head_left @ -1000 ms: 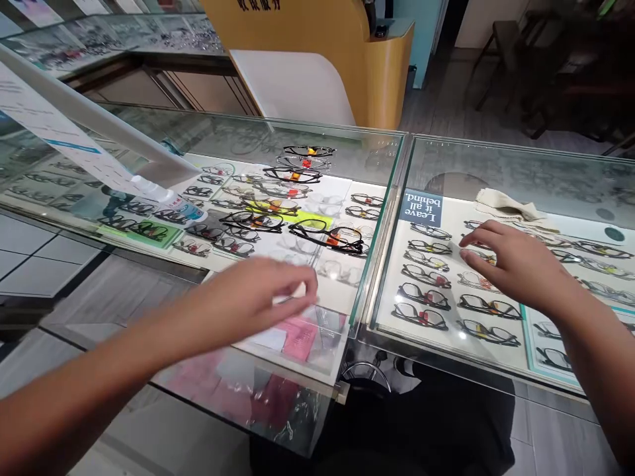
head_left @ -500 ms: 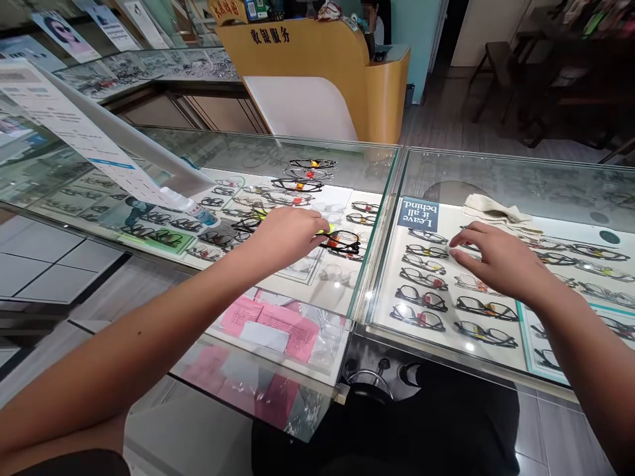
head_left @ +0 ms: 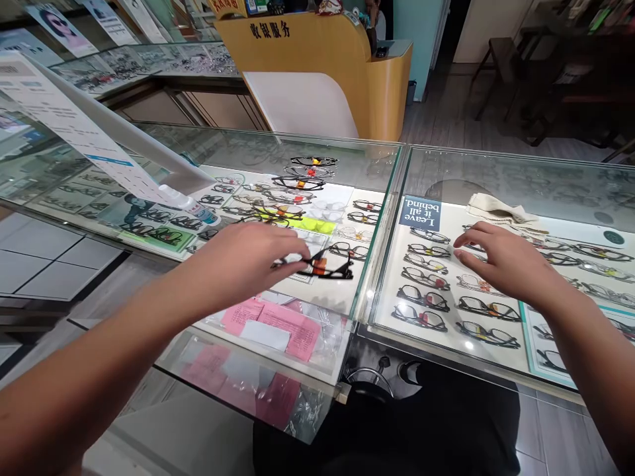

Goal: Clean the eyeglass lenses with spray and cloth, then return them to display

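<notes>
Between the thumb and fingers of my left hand [head_left: 258, 254] is a pair of black-framed glasses [head_left: 342, 270] with an orange-red tag on a lens. It is held above the left glass counter [head_left: 342, 301]. Further back on that glass lie several loose pairs of glasses [head_left: 300, 183], near a yellow-green strip [head_left: 317, 225]. My right hand [head_left: 496, 254] hovers over the right counter [head_left: 377, 311], thumb and forefinger apart, with nothing between them. Close to its fingertips are rows of displayed glasses [head_left: 427, 251]. Behind it lies a crumpled beige cloth [head_left: 501, 210].
A white slanted stand with a printed sheet [head_left: 99, 145] rises at the left, beside a small white bottle [head_left: 186, 203]. Pink slips [head_left: 288, 327] show at the counter's near side. A yellow cashier desk [head_left: 307, 53] stands behind, with a person partly visible there.
My left hand has drawn back toward me with the black glasses, uncovering the yellow-green strip. My right hand is nearly still.
</notes>
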### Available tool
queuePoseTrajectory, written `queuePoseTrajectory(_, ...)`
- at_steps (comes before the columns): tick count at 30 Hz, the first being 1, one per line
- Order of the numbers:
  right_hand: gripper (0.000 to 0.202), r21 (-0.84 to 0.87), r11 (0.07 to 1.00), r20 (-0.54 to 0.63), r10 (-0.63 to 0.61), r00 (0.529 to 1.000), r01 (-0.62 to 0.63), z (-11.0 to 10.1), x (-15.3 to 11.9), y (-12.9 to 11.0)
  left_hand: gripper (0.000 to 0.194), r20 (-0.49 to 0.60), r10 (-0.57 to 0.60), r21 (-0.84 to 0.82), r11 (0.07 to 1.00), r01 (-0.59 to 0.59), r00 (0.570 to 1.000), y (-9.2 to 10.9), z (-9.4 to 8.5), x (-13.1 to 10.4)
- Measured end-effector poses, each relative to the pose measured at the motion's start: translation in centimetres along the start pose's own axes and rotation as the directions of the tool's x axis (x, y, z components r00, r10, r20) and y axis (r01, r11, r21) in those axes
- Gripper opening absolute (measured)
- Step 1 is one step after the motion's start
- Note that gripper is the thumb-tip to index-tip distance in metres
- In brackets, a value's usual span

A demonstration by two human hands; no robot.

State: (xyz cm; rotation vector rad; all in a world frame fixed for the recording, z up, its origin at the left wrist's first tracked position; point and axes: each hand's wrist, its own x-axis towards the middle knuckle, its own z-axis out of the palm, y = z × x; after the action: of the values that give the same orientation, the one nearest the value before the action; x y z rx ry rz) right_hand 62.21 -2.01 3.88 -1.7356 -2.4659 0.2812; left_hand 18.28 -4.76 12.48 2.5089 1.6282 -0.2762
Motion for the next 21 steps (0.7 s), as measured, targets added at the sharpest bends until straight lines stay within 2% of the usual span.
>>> queuePoseTrajectory(4, 0.041, -0.037, 0.999, 0.001, 0.002, 1.0, -0.002, 0.0, -0.1, -0.2, 0.043, 0.217, 0.109, -0.185, 0.98, -0.069, 0.97, -0.9, -0.3, -5.5)
queuePoseTrajectory(7, 0.042, -0.055, 0.998, 0.029, 0.029, 0.999, -0.027, -0.3, -0.2, -0.6, 0.035, 0.357, 0.106, -0.247, 0.969, -0.015, 0.928, -1.3, 1.0, -8.4)
queuePoseTrajectory(9, 0.042, -0.058, 0.997, 0.058, 0.049, 0.997, -0.046, -0.5, -0.2, -0.9, 0.028, 0.434, 0.082, -0.254, 0.967, 0.034, 0.897, -1.2, 2.6, -9.1)
queuePoseTrajectory(12, 0.043, -0.061, 0.997, 0.068, 0.059, 0.996, -0.055, -0.6, -0.2, -0.8, 0.016, 0.502, 0.081, -0.279, 0.958, 0.073, 0.861, -0.1, 5.0, -8.5)
queuePoseTrajectory(14, 0.044, -0.06, 0.997, 0.054, 0.054, 0.997, -0.051, -0.4, -0.2, -0.5, 0.013, 0.512, 0.094, -0.294, 0.953, 0.072, 0.854, 0.8, 6.5, -7.5)
queuePoseTrajectory(17, 0.047, -0.048, 0.998, 0.038, 0.052, 0.998, -0.05, 0.0, -0.1, 0.1, 0.012, 0.486, 0.119, -0.292, 0.956, 0.032, 0.866, 1.6, 9.0, -5.7)
queuePoseTrajectory(21, 0.049, -0.049, 0.997, 0.035, 0.064, 0.997, -0.063, 0.2, 0.0, 0.3, 0.015, 0.431, 0.175, -0.195, 0.976, -0.098, 0.885, 1.5, 12.8, -3.6)
